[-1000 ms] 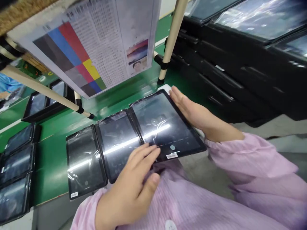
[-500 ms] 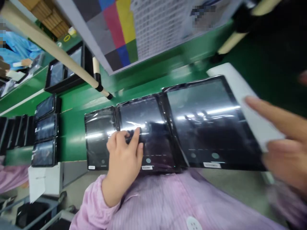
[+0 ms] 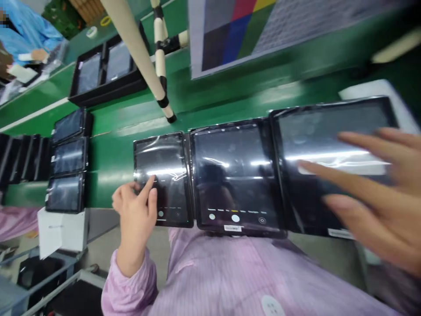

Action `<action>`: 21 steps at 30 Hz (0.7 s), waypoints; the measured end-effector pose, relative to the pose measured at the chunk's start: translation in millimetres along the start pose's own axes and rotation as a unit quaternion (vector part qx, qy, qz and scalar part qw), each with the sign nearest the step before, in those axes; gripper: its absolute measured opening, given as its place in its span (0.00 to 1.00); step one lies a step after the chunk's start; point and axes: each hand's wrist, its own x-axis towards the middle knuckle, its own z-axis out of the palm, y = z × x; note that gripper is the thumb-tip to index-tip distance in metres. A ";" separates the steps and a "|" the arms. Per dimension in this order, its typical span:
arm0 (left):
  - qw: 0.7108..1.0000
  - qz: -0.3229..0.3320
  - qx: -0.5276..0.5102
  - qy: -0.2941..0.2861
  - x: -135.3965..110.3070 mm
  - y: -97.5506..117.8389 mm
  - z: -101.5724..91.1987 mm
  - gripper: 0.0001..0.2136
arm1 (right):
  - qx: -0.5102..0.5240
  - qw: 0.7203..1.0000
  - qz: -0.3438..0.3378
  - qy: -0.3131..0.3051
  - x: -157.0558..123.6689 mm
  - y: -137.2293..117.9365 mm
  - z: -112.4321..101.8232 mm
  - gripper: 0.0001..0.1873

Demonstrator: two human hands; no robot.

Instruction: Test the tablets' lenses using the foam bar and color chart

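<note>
Middle tablet (image 3: 233, 175), long axis running away from wearer (image 3: 220, 272), on-screen buttons (image 3: 235, 218) nearest, both hands (image 3: 135, 215) empty, fingers parted

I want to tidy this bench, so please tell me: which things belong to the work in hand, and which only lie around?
Seemingly in use:
left tablet, at left hand
middle tablet
right tablet, under right hand

Probably just around:
black tray
yellow ring
tablets further left

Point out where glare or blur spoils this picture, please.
Head view: white glare streaks cross the left tablet, middle tablet and right tablet; head view: the right hand is blurred, the left hand sharper; head view: fine print on the chart is unreadable, the top right corner dark.
</note>
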 end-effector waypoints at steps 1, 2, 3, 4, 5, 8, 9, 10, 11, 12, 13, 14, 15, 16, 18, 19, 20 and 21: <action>1.000 0.014 -0.009 0.018 0.1 -1.3 0.0 0.16 | -0.007 1.000 -0.030 -0.008 3.4 -8.9 3.5 0.21; 0.998 0.027 -0.021 0.043 0.3 -2.1 -0.5 0.16 | -0.024 0.998 -0.052 -0.010 6.7 -17.6 7.4 0.19; 0.996 0.041 -0.034 0.066 0.4 -2.3 -1.3 0.16 | -0.040 0.997 -0.068 -0.011 9.6 -25.8 11.6 0.18; 0.994 0.057 -0.048 0.083 0.5 -2.1 -1.9 0.15 | -0.056 0.996 -0.070 -0.012 12.1 -33.0 15.6 0.16; 0.991 0.075 -0.062 0.090 0.5 -1.3 -2.2 0.15 | -0.070 0.996 -0.061 -0.008 13.8 -38.9 19.0 0.15; 0.984 0.126 -0.094 0.079 0.0 3.5 -1.6 0.13 | -0.076 0.997 -0.028 -0.015 14.5 -48.3 24.9 0.14; 0.983 0.136 -0.099 0.072 -0.1 5.4 -1.3 0.13 | -0.070 0.997 -0.027 -0.019 13.4 -48.7 25.5 0.14; 0.982 0.142 -0.102 0.066 -0.1 7.3 -0.9 0.13 | -0.060 0.998 -0.032 -0.018 11.8 -47.9 25.7 0.15; 0.983 0.143 -0.102 0.061 0.1 9.1 -0.7 0.13 | -0.047 0.998 -0.038 -0.013 9.9 -46.1 25.5 0.15; 0.983 0.142 -0.102 0.058 0.5 10.7 -0.4 0.13 | -0.035 0.999 -0.042 0.003 7.8 -43.5 25.1 0.18; 0.983 0.142 -0.100 0.055 1.1 12.3 -0.1 0.13 | -0.024 0.999 -0.039 0.026 5.4 -40.2 24.5 0.21; 0.983 0.143 -0.099 0.054 1.9 14.1 0.3 0.13 | -0.018 0.998 -0.031 0.055 2.7 -36.4 23.6 0.24; 0.983 0.147 -0.098 0.053 2.9 16.2 1.1 0.13 | -0.017 0.996 -0.020 0.081 -0.3 -32.2 22.5 0.26; 0.982 0.151 -0.096 0.052 4.1 18.7 2.0 0.13 | -0.021 0.995 -0.005 0.102 -3.7 -27.6 20.9 0.27; 0.983 0.157 -0.086 0.048 6.1 23.8 4.4 0.13 | -0.042 0.990 0.024 0.133 -12.0 -17.7 15.9 0.25; 0.983 0.159 -0.079 0.040 6.4 25.7 5.5 0.14 | -0.059 0.987 0.036 0.148 -16.7 -12.5 12.3 0.24; 0.983 0.163 -0.075 0.031 5.8 26.1 6.3 0.14 | -0.078 0.983 0.047 0.162 -21.5 -7.3 8.0 0.23; 0.983 0.165 -0.074 0.027 4.3 24.2 6.8 0.14 | -0.100 0.978 0.057 0.174 -26.3 -2.2 3.1 0.21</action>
